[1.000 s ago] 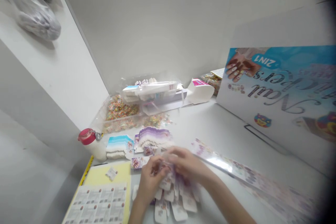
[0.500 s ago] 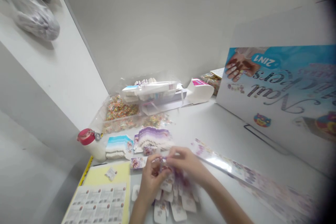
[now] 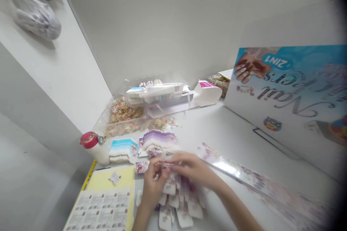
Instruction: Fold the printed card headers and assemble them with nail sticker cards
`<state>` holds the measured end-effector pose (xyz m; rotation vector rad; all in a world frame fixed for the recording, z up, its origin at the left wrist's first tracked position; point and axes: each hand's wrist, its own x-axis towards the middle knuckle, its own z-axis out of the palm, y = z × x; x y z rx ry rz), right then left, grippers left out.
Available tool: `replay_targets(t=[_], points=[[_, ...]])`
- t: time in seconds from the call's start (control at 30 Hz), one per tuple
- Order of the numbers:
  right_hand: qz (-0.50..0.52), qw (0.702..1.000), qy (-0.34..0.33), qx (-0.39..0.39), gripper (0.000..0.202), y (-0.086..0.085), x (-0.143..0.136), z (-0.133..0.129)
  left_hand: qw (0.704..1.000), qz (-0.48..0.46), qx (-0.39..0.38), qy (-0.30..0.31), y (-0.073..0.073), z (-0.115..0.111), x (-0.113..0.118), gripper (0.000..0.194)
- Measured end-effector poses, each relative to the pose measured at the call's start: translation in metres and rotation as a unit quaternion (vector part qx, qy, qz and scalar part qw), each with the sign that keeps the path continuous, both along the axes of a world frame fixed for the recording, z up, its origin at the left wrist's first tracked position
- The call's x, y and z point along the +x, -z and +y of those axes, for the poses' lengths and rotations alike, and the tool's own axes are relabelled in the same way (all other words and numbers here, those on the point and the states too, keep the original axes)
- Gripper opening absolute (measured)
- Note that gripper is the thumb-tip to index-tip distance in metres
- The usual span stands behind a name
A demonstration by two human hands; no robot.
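We list one small printed packet (image 3: 166,165), partly hidden, above heaped white-ended cartons (image 3: 185,218), pinched between our half-curled left hand (image 3: 151,184) and narrowly closed right hand (image 3: 189,168), seemingly for steadiness; purple cartons (image 3: 159,139), overlapped just beyond, presumably for easy picking.

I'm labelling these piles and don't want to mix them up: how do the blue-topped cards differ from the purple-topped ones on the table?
The blue-topped cards lie beside the bottle; the purple-topped cards lie to their right. The purple-topped row spreads wider than the blue-topped one. Both are overlapped in layers, with colored upper edges fading to white.
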<state>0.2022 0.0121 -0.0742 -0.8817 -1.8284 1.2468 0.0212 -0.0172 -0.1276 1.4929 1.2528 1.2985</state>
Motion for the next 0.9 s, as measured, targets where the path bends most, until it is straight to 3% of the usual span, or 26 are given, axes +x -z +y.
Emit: replay_targets(t=[0.1, 0.2, 0.37, 0.53, 0.7, 0.9], points=[[0.005, 0.996, 0.088, -0.032, 0.022, 0.011, 0.006, 0.010, 1.000, 0.000, 0.002, 0.011, -0.005, 0.000, 0.001, 0.036], [-0.080, 0.982, 0.166, -0.048, 0.026, 0.025, 0.019, 0.023, 1.000, -0.014, 0.012, -0.001, -0.008, 0.000, 0.001, 0.039], [-0.186, 0.968, 0.166, -0.028, 0.032, 0.051, 0.034, 0.037, 0.999, -0.016, 0.007, -0.039, -0.010, 0.001, 0.001, 0.036], [-0.210, 0.963, 0.165, 0.031, 0.043, 0.072, 0.024, 0.041, 0.998, -0.004, 0.011, -0.058, -0.011, 0.002, 0.000, 0.034], [-0.208, 0.968, 0.123, 0.061, 0.044, 0.085, 0.008, 0.043, 0.996, 0.001, 0.005, -0.089, -0.012, 0.003, 0.000, 0.033], [-0.197, 0.967, 0.140, 0.079, 0.038, 0.089, 0.000, 0.046, 0.996, 0.011, 0.016, -0.084, -0.010, 0.003, -0.001, 0.033]])
